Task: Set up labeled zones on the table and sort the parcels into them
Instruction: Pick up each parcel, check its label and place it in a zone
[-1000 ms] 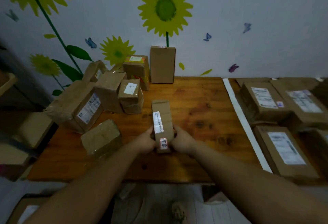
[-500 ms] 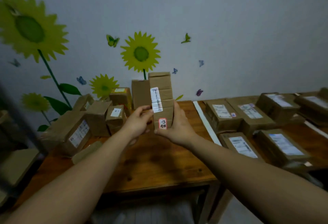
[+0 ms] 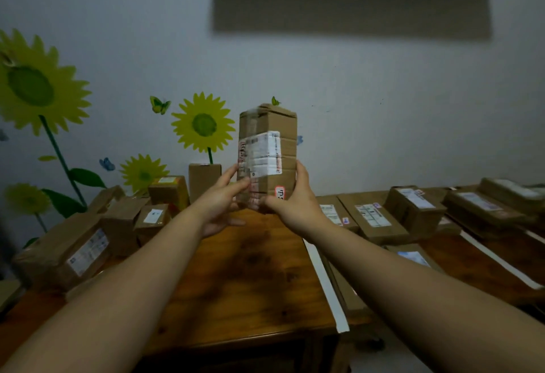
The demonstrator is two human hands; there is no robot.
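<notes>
I hold a tall brown cardboard parcel (image 3: 271, 136) upright in the air above the wooden table (image 3: 236, 278). It carries a white shipping label and a small red-edged sticker near its bottom. My left hand (image 3: 219, 201) grips its lower left side, and my right hand (image 3: 292, 204) grips its lower right side. A pile of unsorted parcels (image 3: 88, 239) lies on the table's left part. Right of a white tape strip (image 3: 324, 281), several labelled parcels (image 3: 374, 216) lie flat.
One box (image 3: 204, 179) stands upright against the sunflower-decorated wall behind the table. A second white strip (image 3: 501, 260) runs across the far right, with more parcels (image 3: 483, 204) beyond it. The table's front edge is close below my forearms.
Both hands have lifted the parcel from the tabletop to face height and turned its labelled side toward me. The view has tilted up and to the right.
</notes>
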